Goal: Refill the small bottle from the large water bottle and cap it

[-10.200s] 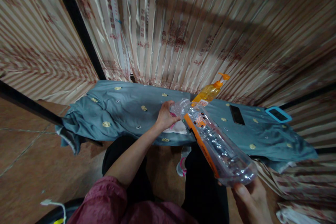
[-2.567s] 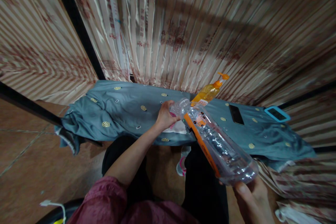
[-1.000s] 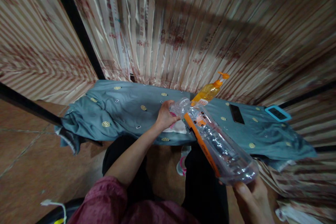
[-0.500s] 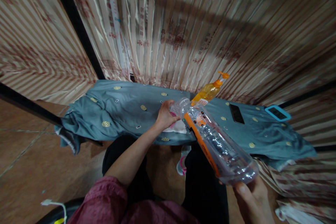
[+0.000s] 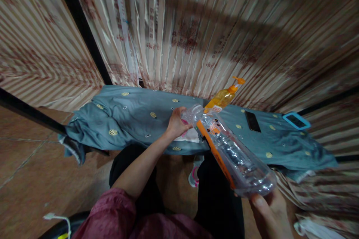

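A big clear plastic bottle (image 5: pixel 244 157) with an orange label strip is tilted, its base low at the right and its neck end up to the left. My right hand (image 5: pixel 267 209) is closed round its base. At the neck end, my left hand (image 5: pixel 178 123) is closed on a clear plastic container (image 5: pixel 193 112); pink shows beside the fingers. Whether the container and the big bottle touch cannot be made out. A white piece (image 5: pixel 190 135), perhaps paper, lies below my left hand. Just behind stands an orange pump bottle (image 5: pixel 223 98) with yellow-orange liquid.
A green-grey patterned cloth (image 5: pixel 134 115) covers the narrow table. To the right lie a black phone (image 5: pixel 252 121) and a blue-framed device (image 5: pixel 296 120). Striped curtains (image 5: pixel 182 37) hang behind, and dark poles (image 5: pixel 81 26) stand at the sides. My legs are below the table edge.
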`<state>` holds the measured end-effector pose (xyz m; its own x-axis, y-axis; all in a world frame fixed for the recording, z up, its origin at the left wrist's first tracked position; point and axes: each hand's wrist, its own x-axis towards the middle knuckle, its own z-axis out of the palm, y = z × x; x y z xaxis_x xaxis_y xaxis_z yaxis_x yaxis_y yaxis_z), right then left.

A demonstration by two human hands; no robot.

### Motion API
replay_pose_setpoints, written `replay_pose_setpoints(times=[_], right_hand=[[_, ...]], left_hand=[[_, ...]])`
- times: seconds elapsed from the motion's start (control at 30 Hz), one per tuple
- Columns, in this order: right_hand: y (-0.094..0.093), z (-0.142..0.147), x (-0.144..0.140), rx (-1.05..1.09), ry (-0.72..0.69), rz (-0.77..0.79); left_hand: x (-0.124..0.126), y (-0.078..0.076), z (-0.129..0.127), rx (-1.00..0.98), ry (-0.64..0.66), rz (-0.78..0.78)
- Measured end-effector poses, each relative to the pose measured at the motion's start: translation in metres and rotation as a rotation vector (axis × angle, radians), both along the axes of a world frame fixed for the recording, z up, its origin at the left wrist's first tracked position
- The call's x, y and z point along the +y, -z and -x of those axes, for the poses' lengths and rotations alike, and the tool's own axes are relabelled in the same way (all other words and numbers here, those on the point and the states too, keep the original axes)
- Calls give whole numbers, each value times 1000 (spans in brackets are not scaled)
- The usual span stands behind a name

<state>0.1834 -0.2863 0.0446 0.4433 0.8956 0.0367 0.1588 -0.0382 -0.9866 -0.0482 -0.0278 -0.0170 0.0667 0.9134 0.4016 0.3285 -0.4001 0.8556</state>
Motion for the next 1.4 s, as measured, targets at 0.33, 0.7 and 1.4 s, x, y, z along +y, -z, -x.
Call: replay_pose_setpoints(times=[0.33,0.7,1.4], right_hand=[[-5,7,1,-5,7,-25],[-2,0,1,-11,13,-6],[9,-9,-1,8,-37,-46]], left_hand=[[2,3,0,6,-5,-14],[1,2,0,-3,2,1],[1,1,0,13,6,3]])
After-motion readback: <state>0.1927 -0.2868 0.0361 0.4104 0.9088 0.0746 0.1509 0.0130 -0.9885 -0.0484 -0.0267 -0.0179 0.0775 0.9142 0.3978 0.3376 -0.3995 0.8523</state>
